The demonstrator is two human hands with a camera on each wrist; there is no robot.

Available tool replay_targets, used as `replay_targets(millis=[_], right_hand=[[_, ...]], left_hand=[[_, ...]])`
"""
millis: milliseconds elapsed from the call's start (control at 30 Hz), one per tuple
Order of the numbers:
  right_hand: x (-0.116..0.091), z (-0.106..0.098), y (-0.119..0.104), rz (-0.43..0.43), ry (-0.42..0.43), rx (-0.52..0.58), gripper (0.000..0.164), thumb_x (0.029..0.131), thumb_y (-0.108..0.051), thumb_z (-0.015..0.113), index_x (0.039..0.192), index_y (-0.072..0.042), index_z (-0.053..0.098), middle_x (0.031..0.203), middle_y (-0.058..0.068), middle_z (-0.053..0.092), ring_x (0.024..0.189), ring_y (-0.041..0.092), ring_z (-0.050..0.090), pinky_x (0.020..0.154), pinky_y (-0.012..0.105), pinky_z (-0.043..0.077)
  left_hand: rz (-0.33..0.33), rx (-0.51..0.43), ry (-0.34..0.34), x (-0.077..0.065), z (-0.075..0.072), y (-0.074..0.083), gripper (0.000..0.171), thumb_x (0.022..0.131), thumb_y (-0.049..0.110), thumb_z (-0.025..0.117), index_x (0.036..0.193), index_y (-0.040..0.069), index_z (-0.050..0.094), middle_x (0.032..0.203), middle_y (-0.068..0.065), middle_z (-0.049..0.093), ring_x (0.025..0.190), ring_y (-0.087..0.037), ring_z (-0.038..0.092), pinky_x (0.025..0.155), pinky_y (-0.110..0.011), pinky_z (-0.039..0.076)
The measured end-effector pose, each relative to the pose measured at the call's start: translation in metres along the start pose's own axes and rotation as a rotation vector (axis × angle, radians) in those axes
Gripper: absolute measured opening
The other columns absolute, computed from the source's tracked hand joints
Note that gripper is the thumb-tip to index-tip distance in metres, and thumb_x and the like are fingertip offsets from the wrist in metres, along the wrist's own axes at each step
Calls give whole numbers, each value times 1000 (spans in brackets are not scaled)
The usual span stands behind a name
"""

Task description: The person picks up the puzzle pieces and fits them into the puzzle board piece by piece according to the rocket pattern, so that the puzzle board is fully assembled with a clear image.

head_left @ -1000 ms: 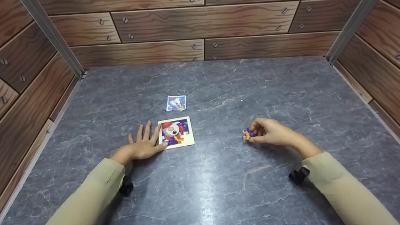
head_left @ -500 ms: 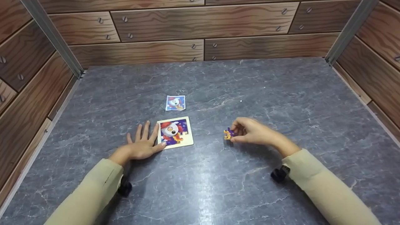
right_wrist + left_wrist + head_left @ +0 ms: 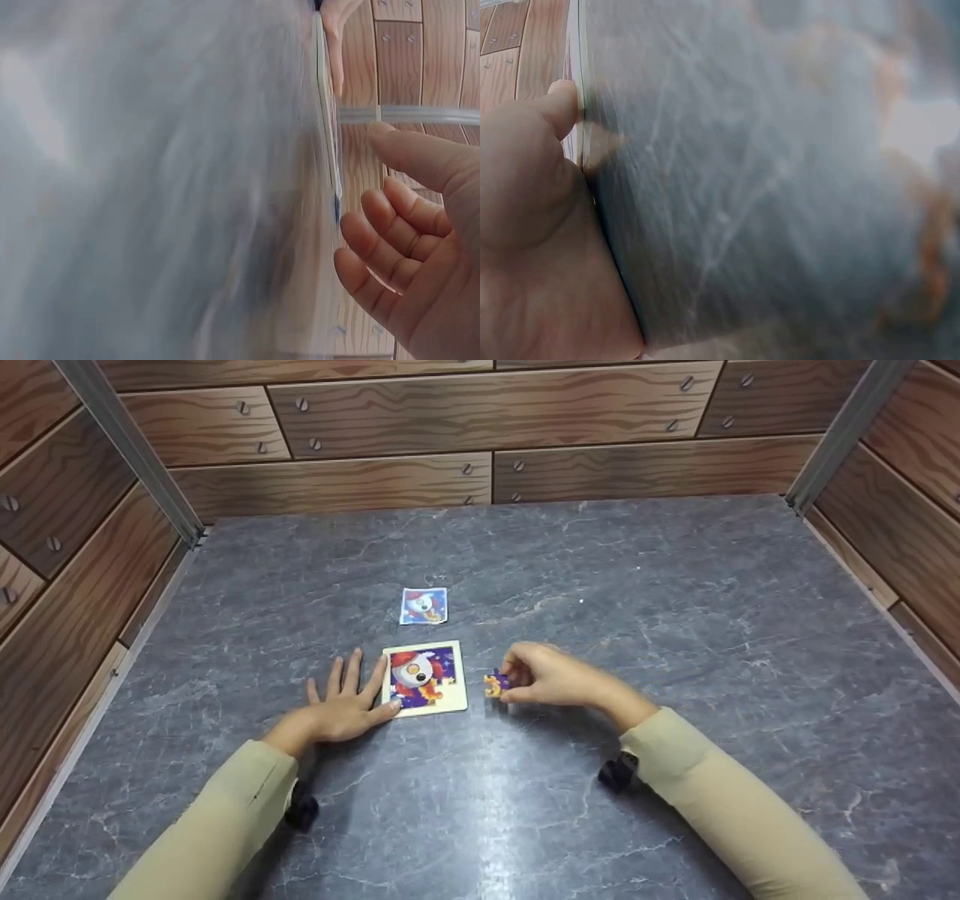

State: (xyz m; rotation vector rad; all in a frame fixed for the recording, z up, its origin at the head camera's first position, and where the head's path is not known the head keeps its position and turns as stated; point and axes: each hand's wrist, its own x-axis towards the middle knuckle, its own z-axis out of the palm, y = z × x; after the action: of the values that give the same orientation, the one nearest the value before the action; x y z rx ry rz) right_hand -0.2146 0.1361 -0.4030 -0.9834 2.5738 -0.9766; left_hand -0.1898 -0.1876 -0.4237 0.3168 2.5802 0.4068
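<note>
My left hand [image 3: 341, 709] lies on the table with its fingers spread. Its thumb and index finger touch the left side of a cream-framed jigsaw puzzle [image 3: 454, 700] picturing a white-and-red rocket on purple. A pale gap shows in the puzzle's lower right. Just right of the frame, my right hand [image 3: 555, 675] pinches a purple-and-orange puzzle piece [image 3: 494, 684] between thumb and fingers. The right wrist view has this hand [image 3: 420, 240] with curled fingers, but the piece cannot be made out there. The left wrist view catches only part of the left hand [image 3: 525, 195].
A small picture card [image 3: 424, 606] with the same rocket design lies behind the puzzle. The grey marbled table [image 3: 675, 585] is bordered by wood-patterned walls [image 3: 480, 420] at the back and both sides. Tiny white specks dot the tabletop to the right.
My right hand has moved left across the table with the puzzle piece, from well right of the puzzle to close beside its frame. The left hand and the puzzle have stayed put.
</note>
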Motion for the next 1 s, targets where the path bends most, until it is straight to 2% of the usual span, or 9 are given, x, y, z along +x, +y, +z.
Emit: replay_targets(millis=[133,367,467,1000], right_hand=[[12,8,-8,0,-15,-20,30,76,-21,76,94,-4,59,85,2,61,77,14,56,71,27,48],[29,17,-21,17,-46,-41,31,74,-19,78,94,-4,59,83,2,60,74,13,56,70,28,47],[35,21,-24,20,-51,-42,32,74,-20,78,92,-4,58,81,2,60,73,13,55,69,27,47],[57,34,-29,72,-106,-90,28,73,-18,79,89,-4,61,76,0,58,68,11,51,66,27,44]], left_hand=[[-17,4,-5,2,1,-1,89,85,75,25,148,27,-15,149,-13,-29,132,-35,-29,94,-66,-18],[5,-19,6,0,1,-1,88,87,72,28,149,22,-12,149,-16,-27,132,-37,-28,93,-68,-18],[-7,-2,4,0,0,0,87,87,71,27,148,23,-13,149,-15,-27,133,-36,-28,94,-67,-17],[-26,7,-5,10,5,-8,95,79,82,21,147,27,-16,148,-9,-31,131,-33,-32,92,-66,-21]])
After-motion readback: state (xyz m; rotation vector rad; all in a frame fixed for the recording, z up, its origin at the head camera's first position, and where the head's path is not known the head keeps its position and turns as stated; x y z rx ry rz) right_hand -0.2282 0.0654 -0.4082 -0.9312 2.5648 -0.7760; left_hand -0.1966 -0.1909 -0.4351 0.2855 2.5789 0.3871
